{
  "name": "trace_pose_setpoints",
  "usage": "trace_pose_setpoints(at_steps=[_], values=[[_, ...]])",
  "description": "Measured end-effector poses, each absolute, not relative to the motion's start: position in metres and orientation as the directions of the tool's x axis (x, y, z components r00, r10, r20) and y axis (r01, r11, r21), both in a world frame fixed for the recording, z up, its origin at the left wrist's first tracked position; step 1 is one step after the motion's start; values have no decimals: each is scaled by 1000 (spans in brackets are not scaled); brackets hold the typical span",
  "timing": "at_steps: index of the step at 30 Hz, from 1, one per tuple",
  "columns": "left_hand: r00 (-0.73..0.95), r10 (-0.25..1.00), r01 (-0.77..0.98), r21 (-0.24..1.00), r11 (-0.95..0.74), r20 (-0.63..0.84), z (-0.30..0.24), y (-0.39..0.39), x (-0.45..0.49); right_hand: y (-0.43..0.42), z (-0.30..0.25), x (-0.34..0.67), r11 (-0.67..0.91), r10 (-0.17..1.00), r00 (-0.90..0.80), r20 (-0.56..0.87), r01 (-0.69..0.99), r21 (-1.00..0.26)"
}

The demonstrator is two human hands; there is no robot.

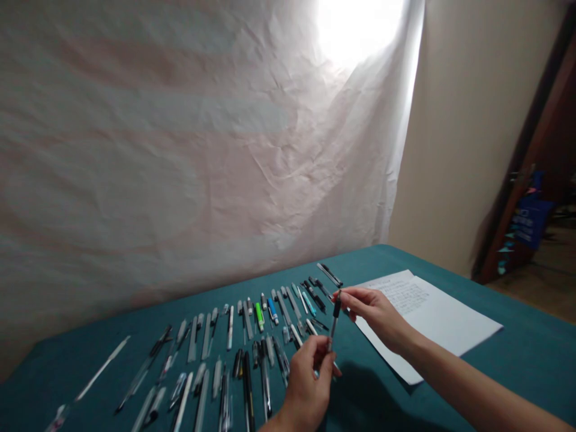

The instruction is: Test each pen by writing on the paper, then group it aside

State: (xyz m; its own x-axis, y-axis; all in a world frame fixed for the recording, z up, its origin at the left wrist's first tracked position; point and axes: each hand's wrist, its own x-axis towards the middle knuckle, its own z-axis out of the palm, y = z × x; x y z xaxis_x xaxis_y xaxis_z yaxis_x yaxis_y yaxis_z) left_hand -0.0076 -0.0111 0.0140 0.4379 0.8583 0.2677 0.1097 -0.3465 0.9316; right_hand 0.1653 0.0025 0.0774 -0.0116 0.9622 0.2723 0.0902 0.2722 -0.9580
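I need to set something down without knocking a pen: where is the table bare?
Bare table shows right of the papers, out to its edge. A shadowed patch lies between the left hand and right forearm. It is crowded left of the hands, where pens lie in rows.

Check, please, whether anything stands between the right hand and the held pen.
Nothing visible does: the right hand touches the pen near its dark upper end; the left hand holds its lower part.

Pens (231, 327) lie in rows across the left and middle of the worktop (67, 354), paper sheets (454, 324) at right. Between them, 1 held pen (336, 309) links the left hand (309, 375) and right hand (373, 315). Behind hangs a cloth (202, 150).
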Motion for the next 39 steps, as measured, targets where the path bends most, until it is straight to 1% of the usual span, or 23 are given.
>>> trace_pose_setpoints(at_steps=[3,5,6,7,8,9,11,12,13,14,15,17,19,21,23,25,27,28,31,34,36,39], values=[[409,874,119,935,-334,261,14,-11,-7,5,72,169,294,953,13,302,195,-936],[380,891,121,941,-315,250,12,-9,-6,7,66,174,353,909,85,409,365,-861],[366,898,120,945,-305,243,11,-8,-6,8,64,176,391,865,99,492,482,-784],[356,904,119,948,-296,237,11,-7,-6,8,61,179,430,813,65,578,603,-672],[352,907,120,950,-289,232,10,-6,-6,9,59,181,468,764,-25,645,710,-527],[353,908,125,950,-287,228,10,-6,-5,9,57,183,507,720,-154,677,782,-362],[374,901,140,946,-292,223,11,-8,-4,10,54,184,562,655,-398,642,825,-63],[393,893,151,942,-299,220,12,-10,-3,11,53,185,567,636,-467,614,823,38],[422,880,165,935,-313,220,13,-13,-2,12,52,186,560,625,-500,599,822,101],[460,859,183,923,-338,224,14,-16,-2,13,51,188,545,622,-504,600,828,130],[507,829,201,903,-379,235,16,-19,-1,15,51,190,529,623,-489,611,838,131],[622,737,229,839,-494,265,21,-26,-1,17,50,199,503,640,-424,640,862,67],[732,625,246,751,-613,270,25,-31,0,18,50,212,484,680,-327,656,872,-67],[806,543,276,661,-697,236,29,-34,4,18,46,227,464,732,-220,644,854,-235],[839,511,321,585,-745,189,32,-33,10,16,38,242,420,789,-107,606,813,-403],[841,516,367,530,-765,161,33,-30,20,12,26,255,350,848,4,530,746,-566],[834,530,401,486,-776,157,32,-26,33,7,13,263,280,896,80,438,664,-693],[829,535,415,463,-783,161,31,-24,40,4,8,266,252,911,102,399,630,-735],[827,540,443,410,-797,157,23,-21,59,-2,-5,269,194,933,145,329,569,-799],[834,537,452,398,-798,129,13,-20,69,-5,-10,269,148,943,181,278,519,-842],[840,528,448,391,-804,124,8,-20,70,-6,-13,269,128,945,192,266,530,-838],[840,524,443,383,-811,138,4,-20,69,-6,-15,272,124,933,192,303,621,-774]])
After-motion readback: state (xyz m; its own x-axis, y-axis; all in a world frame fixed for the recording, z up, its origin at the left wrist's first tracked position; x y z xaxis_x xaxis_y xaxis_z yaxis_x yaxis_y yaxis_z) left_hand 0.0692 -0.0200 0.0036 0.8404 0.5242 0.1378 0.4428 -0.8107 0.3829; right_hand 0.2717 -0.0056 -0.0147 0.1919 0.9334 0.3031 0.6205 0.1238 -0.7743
